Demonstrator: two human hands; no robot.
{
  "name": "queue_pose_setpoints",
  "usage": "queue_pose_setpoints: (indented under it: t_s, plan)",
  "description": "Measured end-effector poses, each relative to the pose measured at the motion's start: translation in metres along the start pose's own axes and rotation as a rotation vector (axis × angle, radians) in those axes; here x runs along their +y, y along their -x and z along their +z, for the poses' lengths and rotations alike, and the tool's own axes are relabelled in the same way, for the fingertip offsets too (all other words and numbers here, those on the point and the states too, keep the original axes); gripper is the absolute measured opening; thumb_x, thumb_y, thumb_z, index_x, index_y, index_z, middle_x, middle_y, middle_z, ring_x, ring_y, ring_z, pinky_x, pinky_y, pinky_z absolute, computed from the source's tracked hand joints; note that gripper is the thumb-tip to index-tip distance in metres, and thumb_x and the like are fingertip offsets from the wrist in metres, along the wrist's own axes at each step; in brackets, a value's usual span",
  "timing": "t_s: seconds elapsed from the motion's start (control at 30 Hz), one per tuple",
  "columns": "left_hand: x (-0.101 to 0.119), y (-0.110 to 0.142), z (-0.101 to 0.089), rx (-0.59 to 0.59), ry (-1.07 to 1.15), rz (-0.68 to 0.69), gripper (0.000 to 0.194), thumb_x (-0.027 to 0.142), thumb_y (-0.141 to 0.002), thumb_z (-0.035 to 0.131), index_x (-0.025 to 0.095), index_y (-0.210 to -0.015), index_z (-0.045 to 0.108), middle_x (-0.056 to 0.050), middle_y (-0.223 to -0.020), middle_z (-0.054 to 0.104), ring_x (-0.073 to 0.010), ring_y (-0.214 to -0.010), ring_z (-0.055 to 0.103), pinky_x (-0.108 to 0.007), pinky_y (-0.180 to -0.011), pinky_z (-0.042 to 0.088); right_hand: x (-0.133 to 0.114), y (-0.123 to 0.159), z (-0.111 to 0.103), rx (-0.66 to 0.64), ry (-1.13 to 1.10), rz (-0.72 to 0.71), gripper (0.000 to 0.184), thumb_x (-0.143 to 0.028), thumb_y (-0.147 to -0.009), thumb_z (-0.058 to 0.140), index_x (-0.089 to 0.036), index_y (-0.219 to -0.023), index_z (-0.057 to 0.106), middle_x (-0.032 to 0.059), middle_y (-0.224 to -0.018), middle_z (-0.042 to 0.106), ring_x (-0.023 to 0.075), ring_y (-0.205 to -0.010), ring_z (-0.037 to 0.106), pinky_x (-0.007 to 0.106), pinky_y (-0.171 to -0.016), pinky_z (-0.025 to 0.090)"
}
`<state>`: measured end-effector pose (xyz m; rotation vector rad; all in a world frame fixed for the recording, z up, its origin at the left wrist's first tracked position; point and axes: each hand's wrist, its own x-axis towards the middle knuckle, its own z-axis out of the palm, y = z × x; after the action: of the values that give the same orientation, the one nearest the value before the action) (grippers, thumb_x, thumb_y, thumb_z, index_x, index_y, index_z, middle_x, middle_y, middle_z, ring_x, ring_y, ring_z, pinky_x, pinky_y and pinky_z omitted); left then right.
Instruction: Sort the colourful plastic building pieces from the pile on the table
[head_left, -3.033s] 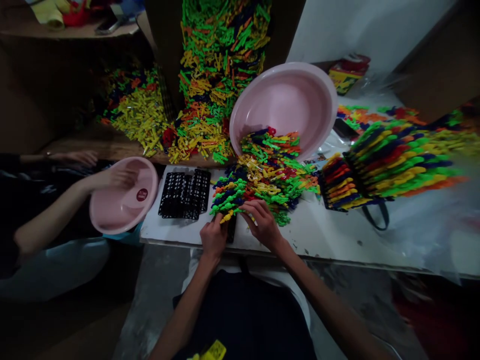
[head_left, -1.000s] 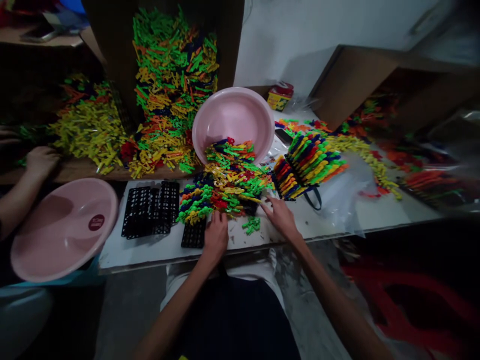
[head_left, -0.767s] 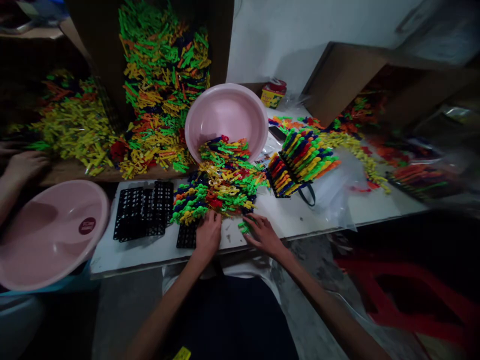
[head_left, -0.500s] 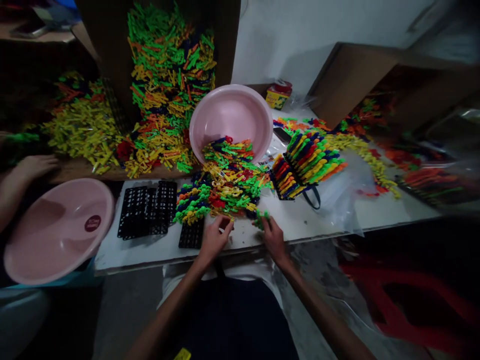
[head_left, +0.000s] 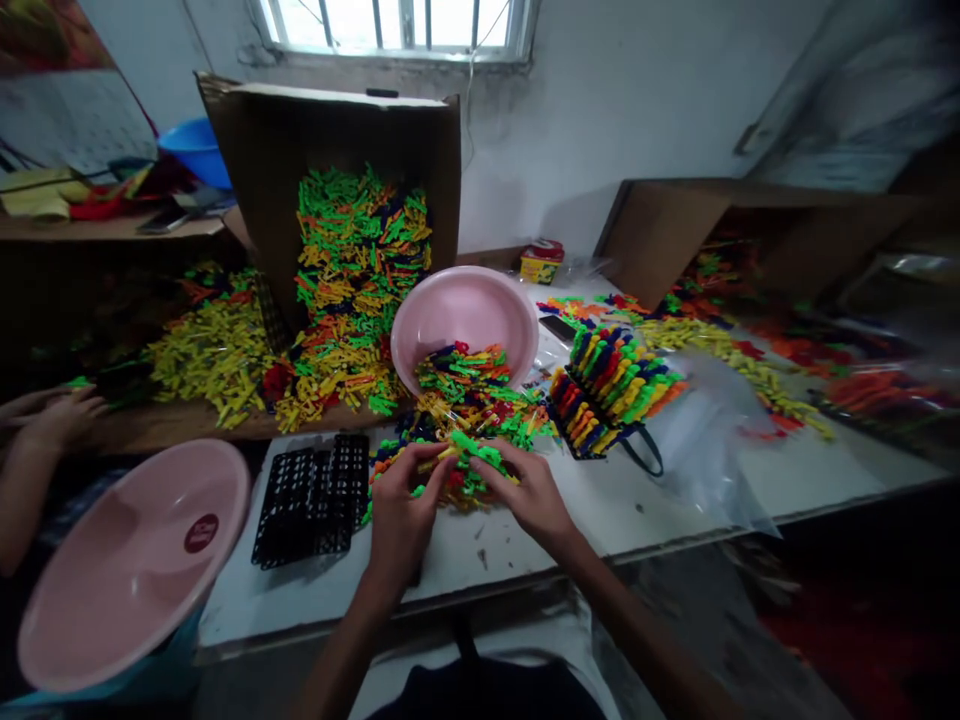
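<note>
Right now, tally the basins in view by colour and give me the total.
Pink basins: 2
Blue basin: 1
Total: 3

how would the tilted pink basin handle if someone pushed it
The round pink plastic basin is probably light and fairly stiff, judging by its thin, even rim. Since it sits tilted, with its lower lip in the heap of colourful plastic pieces, a push would likely tip or slide it easily, and the pieces would probably shift with it.
</note>
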<state>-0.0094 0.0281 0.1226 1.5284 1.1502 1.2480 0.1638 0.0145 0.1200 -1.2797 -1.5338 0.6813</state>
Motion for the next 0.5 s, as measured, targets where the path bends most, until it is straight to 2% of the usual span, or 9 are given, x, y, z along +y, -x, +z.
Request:
queue_pose_setpoints:
  t_s: [0.1, 0.23, 0.37, 0.43, 0.5]
  plan:
    - [0.001, -0.003, -0.01, -0.065, -0.102, 0.07, 0.023, 0.041, -0.084, 0.068, 0.02, -0.092, 0.069, -0.004, -0.093, 0.073, -0.0168, -0.086, 0.068, -0.026, -0.08, 0.053, -0.006, 0.004, -0.002, -0.036, 0.076, -0.097, 0.023, -0.041, -0.094, 0.057, -0.023, -0.1, 0.069, 0.0038, -0.094, 0.073, 0.02, -0.084, 0.067, 0.029, -0.08, 0.052]
    - [0.003, -0.008, -0.025, -0.26, 0.005, -0.037, 0.027, 0.044, -0.078, 0.072, 0.018, -0.084, 0.068, -0.002, -0.084, 0.07, -0.0144, -0.076, 0.064, -0.022, -0.068, 0.051, -0.011, 0.011, -0.013, -0.232, 0.038, -0.126, 0.022, -0.039, -0.096, 0.055, -0.022, -0.096, 0.069, 0.0029, -0.086, 0.073, 0.0175, -0.077, 0.068, 0.025, -0.07, 0.052]
    - [-0.003, -0.003, -0.03, -0.397, 0.08, -0.178, 0.033, 0.047, -0.075, 0.074, 0.015, -0.08, 0.065, 0.001, -0.07, 0.062, -0.0095, -0.061, 0.054, -0.019, -0.055, 0.041, -0.009, 0.015, -0.018, -0.411, -0.075, -0.022, 0.028, -0.042, -0.097, 0.054, -0.02, -0.088, 0.069, 0.0018, -0.078, 0.071, 0.0152, -0.074, 0.068, 0.023, -0.068, 0.051]
    - [-0.01, 0.009, -0.028, -0.391, 0.084, -0.234, 0.035, 0.049, -0.076, 0.072, 0.015, -0.081, 0.064, 0.003, -0.065, 0.058, -0.0085, -0.058, 0.05, -0.019, -0.053, 0.038, -0.004, 0.016, -0.018, -0.486, -0.115, 0.055, 0.03, -0.044, -0.096, 0.055, -0.019, -0.086, 0.069, 0.0025, -0.079, 0.071, 0.0146, -0.074, 0.068, 0.023, -0.07, 0.052]
    - [-0.02, 0.027, -0.025, -0.371, 0.079, -0.29, 0.036, 0.051, -0.078, 0.07, 0.016, -0.084, 0.064, 0.003, -0.065, 0.058, -0.0088, -0.058, 0.05, -0.019, -0.053, 0.038, 0.002, 0.018, -0.019, -0.595, -0.17, 0.164, 0.03, -0.046, -0.094, 0.057, -0.018, -0.093, 0.067, 0.0026, -0.081, 0.072, 0.0141, -0.071, 0.067, 0.024, -0.067, 0.053]
